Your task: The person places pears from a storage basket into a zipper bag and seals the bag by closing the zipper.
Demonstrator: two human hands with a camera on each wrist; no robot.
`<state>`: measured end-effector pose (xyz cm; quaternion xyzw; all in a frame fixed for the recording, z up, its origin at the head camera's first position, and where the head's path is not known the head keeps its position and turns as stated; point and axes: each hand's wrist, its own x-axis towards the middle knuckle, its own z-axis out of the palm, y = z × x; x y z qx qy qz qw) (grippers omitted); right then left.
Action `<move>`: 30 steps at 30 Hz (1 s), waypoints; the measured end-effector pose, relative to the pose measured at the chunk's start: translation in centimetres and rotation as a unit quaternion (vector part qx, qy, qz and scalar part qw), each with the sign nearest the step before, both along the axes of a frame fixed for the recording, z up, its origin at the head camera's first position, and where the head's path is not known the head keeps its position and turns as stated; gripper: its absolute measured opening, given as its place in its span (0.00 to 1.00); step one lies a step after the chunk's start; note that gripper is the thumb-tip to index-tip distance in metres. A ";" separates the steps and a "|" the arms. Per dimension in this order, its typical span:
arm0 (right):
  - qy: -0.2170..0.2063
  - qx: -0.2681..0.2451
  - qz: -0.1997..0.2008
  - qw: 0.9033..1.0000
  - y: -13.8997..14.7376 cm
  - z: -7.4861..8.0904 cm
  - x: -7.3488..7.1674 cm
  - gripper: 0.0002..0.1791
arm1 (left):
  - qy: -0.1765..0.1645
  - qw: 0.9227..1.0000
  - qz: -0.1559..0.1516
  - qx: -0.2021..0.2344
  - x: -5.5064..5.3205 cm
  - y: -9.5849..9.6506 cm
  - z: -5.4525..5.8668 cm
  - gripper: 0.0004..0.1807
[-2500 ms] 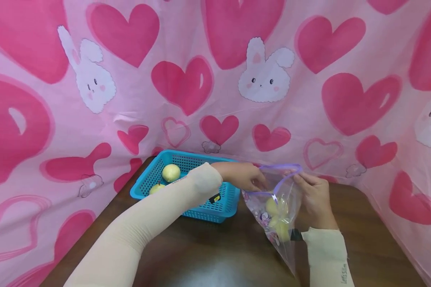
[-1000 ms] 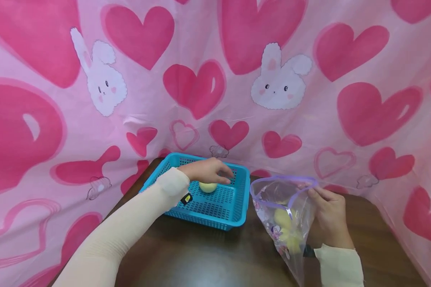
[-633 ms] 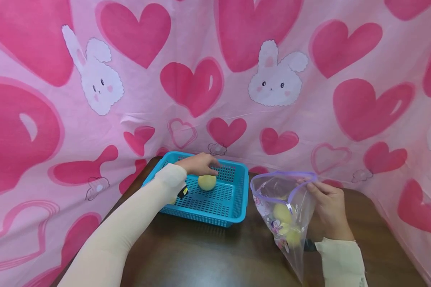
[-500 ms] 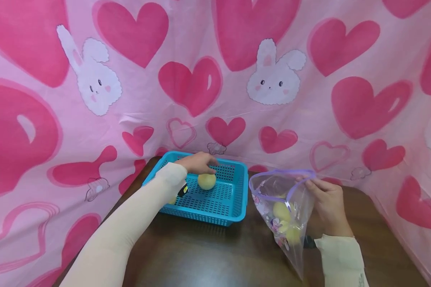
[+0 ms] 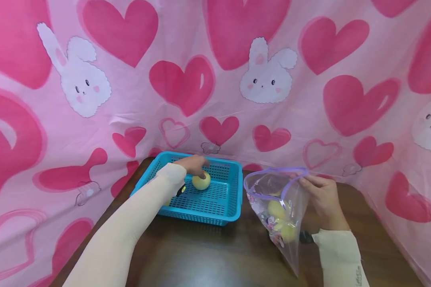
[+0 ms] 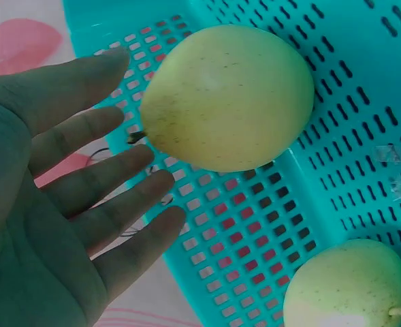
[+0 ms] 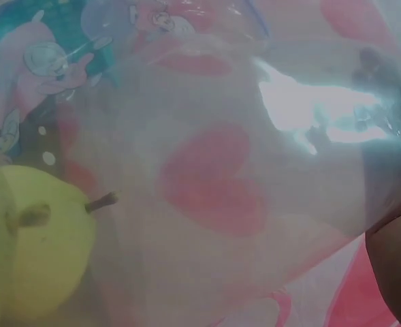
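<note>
My left hand (image 5: pixel 194 164) reaches into the blue basket, close over a pale yellow-green pear (image 5: pixel 201 182). In the left wrist view that hand (image 6: pixel 71 184) has its fingers extended and spread beside the pear (image 6: pixel 231 102), near its stem. A second pear (image 6: pixel 350 286) lies further along the basket; in the head view my left forearm mostly covers it. My right hand (image 5: pixel 322 197) pinches the purple zip edge of a clear printed bag (image 5: pixel 292 259), whose mouth gapes. Pears (image 5: pixel 277 209) sit inside the bag, with stems visible in the right wrist view (image 7: pixel 43 245).
The blue perforated basket (image 5: pixel 238 199) stands at the back left of a dark wooden table (image 5: pixel 194 255). Behind it hangs a pink curtain (image 5: pixel 230 103) with hearts and rabbits. The bag is just right of the basket.
My left hand has left the bag's mouth, moved left to the basket and come down close to a pear. My right hand keeps its hold on the bag's edge.
</note>
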<state>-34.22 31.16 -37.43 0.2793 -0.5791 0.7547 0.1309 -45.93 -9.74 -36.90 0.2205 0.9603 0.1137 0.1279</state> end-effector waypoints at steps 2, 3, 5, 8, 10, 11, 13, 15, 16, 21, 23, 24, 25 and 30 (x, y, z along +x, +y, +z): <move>0.000 0.004 -0.001 1.000 0.0 0.0 0.0 0.11 | -0.006 1.000 -0.006 -0.002 -0.4 0.0 -0.5 0.26; -0.001 0.001 0.002 1.000 0.0 0.0 -0.1 0.11 | -0.009 1.000 -0.009 -0.002 -0.6 0.0 -0.8 0.27; -0.001 0.006 -0.004 1.000 0.0 0.0 -0.1 0.11 | -0.012 1.000 -0.014 -0.005 -1.0 0.1 -1.2 0.28; -0.001 0.021 -0.023 1.000 0.1 0.0 -0.1 0.11 | -0.012 1.000 -0.018 -0.016 -1.4 0.3 -1.9 0.30; 0.001 0.035 -0.034 0.999 0.2 0.0 -0.2 0.11 | -0.011 1.000 -0.016 -0.021 -1.6 0.4 -2.3 0.30; 0.000 0.038 -0.035 0.999 0.2 0.0 -0.2 0.11 | -0.009 1.000 -0.015 -0.024 -1.7 0.5 -2.4 0.30; -0.001 0.031 -0.025 0.999 0.2 0.0 -0.3 0.11 | -0.012 1.000 -0.009 -0.026 -1.8 0.6 -2.5 0.29; -0.002 0.029 -0.021 0.999 0.1 0.1 -0.3 0.11 | -0.018 0.999 -0.003 -0.028 -1.8 0.7 -2.6 0.29; -0.003 0.027 -0.019 0.999 0.1 0.1 -0.3 0.11 | -0.023 0.999 0.000 -0.030 -1.7 0.8 -2.5 0.30; -0.009 0.025 -0.013 1.000 -0.1 0.1 -0.5 0.11 | -0.036 0.998 0.001 -0.059 -1.4 0.7 -2.7 0.35; -0.007 0.026 -0.011 1.000 -0.2 0.1 -0.6 0.11 | -0.033 0.997 0.001 -0.072 -1.3 0.5 -2.9 0.36; -0.006 0.030 -0.013 0.999 -0.3 0.1 -0.6 0.11 | -0.032 0.997 0.001 -0.073 -1.3 0.3 -3.1 0.36; -0.004 0.033 -0.012 0.999 -0.4 0.1 -0.7 0.11 | -0.030 0.997 0.000 -0.074 -1.3 0.2 -3.2 0.36; -0.010 0.038 -0.018 0.999 -0.2 0.0 -0.6 0.11 | -0.022 0.998 -0.007 -0.060 -1.2 0.5 -3.3 0.35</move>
